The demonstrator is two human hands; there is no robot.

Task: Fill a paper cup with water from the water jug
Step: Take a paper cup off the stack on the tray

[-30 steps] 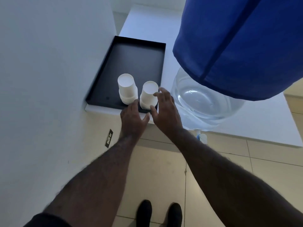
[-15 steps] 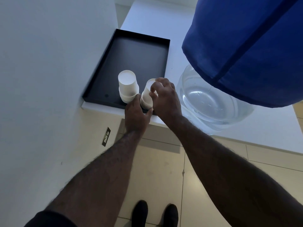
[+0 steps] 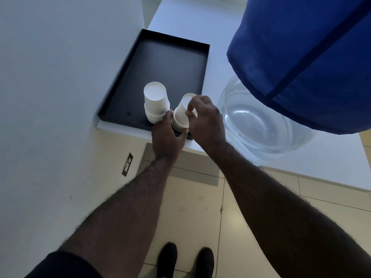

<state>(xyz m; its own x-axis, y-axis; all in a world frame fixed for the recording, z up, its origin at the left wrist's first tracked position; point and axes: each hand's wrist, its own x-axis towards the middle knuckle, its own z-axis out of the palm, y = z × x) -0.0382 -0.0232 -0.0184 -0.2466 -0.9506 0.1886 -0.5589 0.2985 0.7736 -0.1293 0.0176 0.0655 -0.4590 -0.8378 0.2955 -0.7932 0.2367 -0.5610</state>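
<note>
Two stacks of upside-down white paper cups stand at the near end of a black tray (image 3: 172,57). My right hand (image 3: 204,121) pinches the top cup (image 3: 180,113) of the right stack, which is tilted up off the stack. My left hand (image 3: 167,135) grips the bottom of that same right stack (image 3: 178,128). The left stack (image 3: 155,103) stands untouched beside it. To the right sits the clear water jug (image 3: 259,121), partly under a blue cloth cover (image 3: 305,57).
The tray and jug rest on a white counter (image 3: 321,163) whose near edge is just below my hands. A white wall (image 3: 60,97) with a socket plate (image 3: 127,164) runs along the left. My shoes (image 3: 184,259) stand on beige floor tiles.
My right hand closed over the top cup of the right stack and tilted it upward. My left hand moved in and took hold of the stack's base.
</note>
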